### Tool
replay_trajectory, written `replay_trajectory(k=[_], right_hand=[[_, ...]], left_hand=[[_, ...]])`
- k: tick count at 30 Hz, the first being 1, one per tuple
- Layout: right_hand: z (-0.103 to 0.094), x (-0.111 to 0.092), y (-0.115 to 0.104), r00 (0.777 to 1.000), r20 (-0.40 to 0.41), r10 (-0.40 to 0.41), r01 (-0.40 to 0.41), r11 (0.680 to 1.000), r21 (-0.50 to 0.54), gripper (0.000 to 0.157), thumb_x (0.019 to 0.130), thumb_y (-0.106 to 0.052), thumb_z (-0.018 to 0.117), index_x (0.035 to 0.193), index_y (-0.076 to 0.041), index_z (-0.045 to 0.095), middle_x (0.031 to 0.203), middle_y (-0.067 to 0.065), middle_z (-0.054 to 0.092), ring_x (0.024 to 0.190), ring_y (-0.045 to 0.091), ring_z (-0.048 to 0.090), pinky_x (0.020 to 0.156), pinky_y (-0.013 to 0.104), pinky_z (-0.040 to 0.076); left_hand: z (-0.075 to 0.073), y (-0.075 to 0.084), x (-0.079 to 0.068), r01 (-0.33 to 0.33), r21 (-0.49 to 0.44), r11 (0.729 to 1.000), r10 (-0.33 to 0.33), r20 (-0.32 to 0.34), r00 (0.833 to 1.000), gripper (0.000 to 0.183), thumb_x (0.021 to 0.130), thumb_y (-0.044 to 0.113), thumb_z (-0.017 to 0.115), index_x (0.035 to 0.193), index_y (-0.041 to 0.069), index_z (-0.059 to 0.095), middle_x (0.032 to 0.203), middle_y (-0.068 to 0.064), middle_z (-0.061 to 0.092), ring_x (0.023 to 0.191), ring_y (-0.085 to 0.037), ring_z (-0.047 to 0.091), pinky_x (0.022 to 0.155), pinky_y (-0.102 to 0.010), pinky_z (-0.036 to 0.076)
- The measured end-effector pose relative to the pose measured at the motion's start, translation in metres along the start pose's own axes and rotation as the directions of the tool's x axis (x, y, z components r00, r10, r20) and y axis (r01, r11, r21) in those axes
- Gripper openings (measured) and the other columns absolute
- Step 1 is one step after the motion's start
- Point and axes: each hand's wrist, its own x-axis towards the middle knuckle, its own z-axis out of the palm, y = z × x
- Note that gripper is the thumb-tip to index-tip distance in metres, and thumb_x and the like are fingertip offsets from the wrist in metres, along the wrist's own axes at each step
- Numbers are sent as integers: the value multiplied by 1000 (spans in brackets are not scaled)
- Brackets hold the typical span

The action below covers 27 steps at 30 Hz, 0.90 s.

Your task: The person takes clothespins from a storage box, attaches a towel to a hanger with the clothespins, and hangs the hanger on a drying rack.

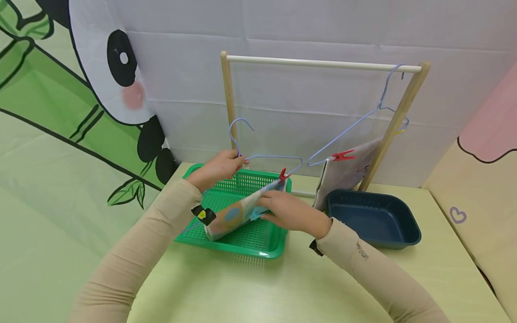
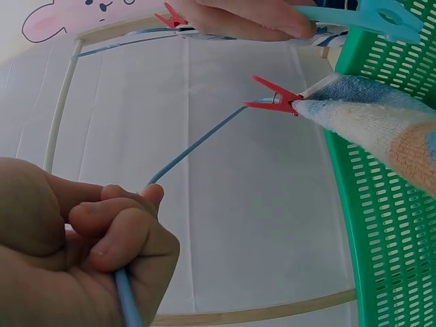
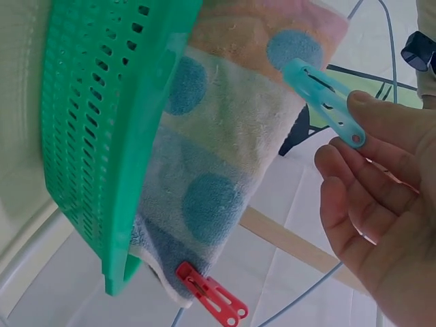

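My left hand [image 1: 220,169] grips a blue hanger [image 1: 274,156] just below its hook, holding it above a green basket [image 1: 258,254]. A towel [image 3: 225,129] with coloured bands and blue dots hangs from the hanger's bar, its lower part inside the basket. One red clothespin [image 2: 276,99] clamps the towel at the hanger's right end. In the right wrist view, a light blue clothespin [image 3: 325,102] is pinched between the thumb and fingers of my right hand [image 3: 381,177]. Its front tip overlaps the towel's upper edge near a blue dot.
Behind the basket stands a rack with wooden posts and a white rail [image 1: 323,63]. From its right end hangs a second blue hanger [image 1: 343,133] with a pale cloth [image 1: 343,177] and a red clothespin [image 1: 343,155]. A dark blue basin [image 1: 375,220] sits on the table's right side.
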Motion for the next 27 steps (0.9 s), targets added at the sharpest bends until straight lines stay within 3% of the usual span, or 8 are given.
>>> replay_trajectory(k=[8, 14, 27], right_hand=[[-2, 9, -6, 1000, 20, -2, 2, 1000, -9, 27, 87, -17, 71, 111, -7, 65, 105, 2, 60, 95, 15, 57, 82, 27, 47], [-1, 14, -8, 1000, 6, -21, 21, 1000, -15, 24, 87, -16, 70, 108, -8, 66, 99, 0, 60, 88, 13, 57, 77, 24, 47], [0, 27, -14, 997, 9, -74, 75, 996, -47, 17, 85, -17, 72, 99, -9, 68, 88, 0, 58, 80, 12, 56, 74, 23, 46]], left_hand=[[3, 0, 0, 3, 3, 1000, -3, -2, 1000, 30, 105, 22, 30, 85, 4, 43, 83, -9, 49, 55, -15, 31, 59, -28, 32], [2, -1, -1, -7, -18, 1000, 8, 16, 1000, 30, 105, 23, 29, 85, 5, 43, 74, -7, 45, 56, -15, 30, 60, -28, 32], [3, -1, 1, 1, -34, 999, 0, 27, 1000, 30, 106, 22, 30, 86, 4, 43, 82, -8, 46, 59, -16, 30, 60, -27, 31]])
